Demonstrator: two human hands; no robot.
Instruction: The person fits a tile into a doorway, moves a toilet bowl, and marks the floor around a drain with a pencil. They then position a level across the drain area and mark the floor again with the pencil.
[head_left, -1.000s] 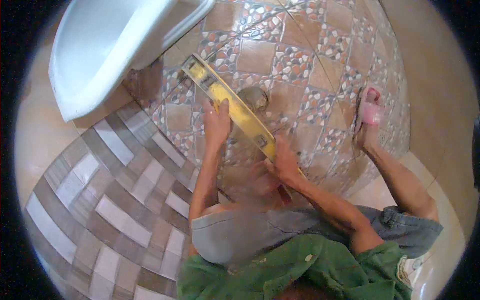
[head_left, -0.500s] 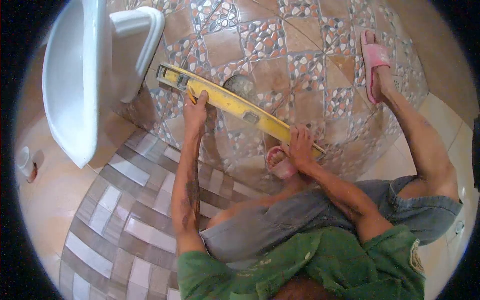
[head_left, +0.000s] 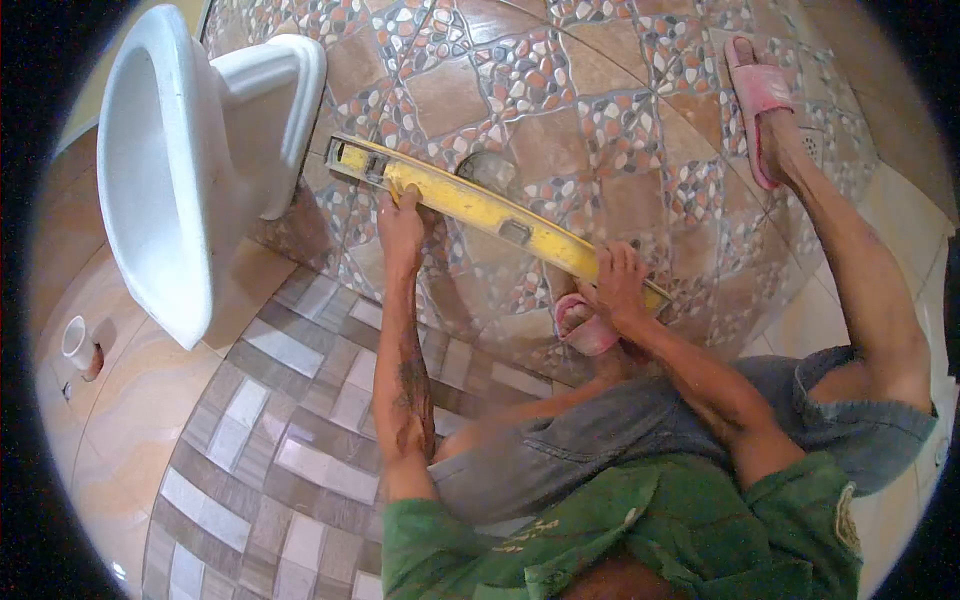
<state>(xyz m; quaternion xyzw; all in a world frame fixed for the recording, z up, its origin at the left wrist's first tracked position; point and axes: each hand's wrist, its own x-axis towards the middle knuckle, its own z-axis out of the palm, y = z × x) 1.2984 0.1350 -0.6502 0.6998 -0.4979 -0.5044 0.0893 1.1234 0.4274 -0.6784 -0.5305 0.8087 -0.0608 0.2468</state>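
Note:
A long yellow spirit level (head_left: 465, 206) lies slantwise across the patterned floor, its left end near the foot of a white ceramic fixture. My left hand (head_left: 402, 232) grips its near edge toward the left end, with the thumb up on the level's face and the other fingers partly hidden. Close to the right end, my right hand (head_left: 622, 285) curls its fingers over the level. Just beyond the level's middle is a round dark opening (head_left: 486, 172) in the floor, partly covered by the level.
The white ceramic fixture (head_left: 205, 120) stands at the left. A pipe stub (head_left: 77, 342) sticks out of the tiled surface below it. My feet wear pink slippers, one slipper (head_left: 590, 328) beside my right hand, the other slipper (head_left: 762, 90) at the upper right. A drain grate (head_left: 810, 147) lies beside it.
The whole view has shifted, so everything sits slightly further right. Both hands keep hold of the level, which lies in about the same place on the floor.

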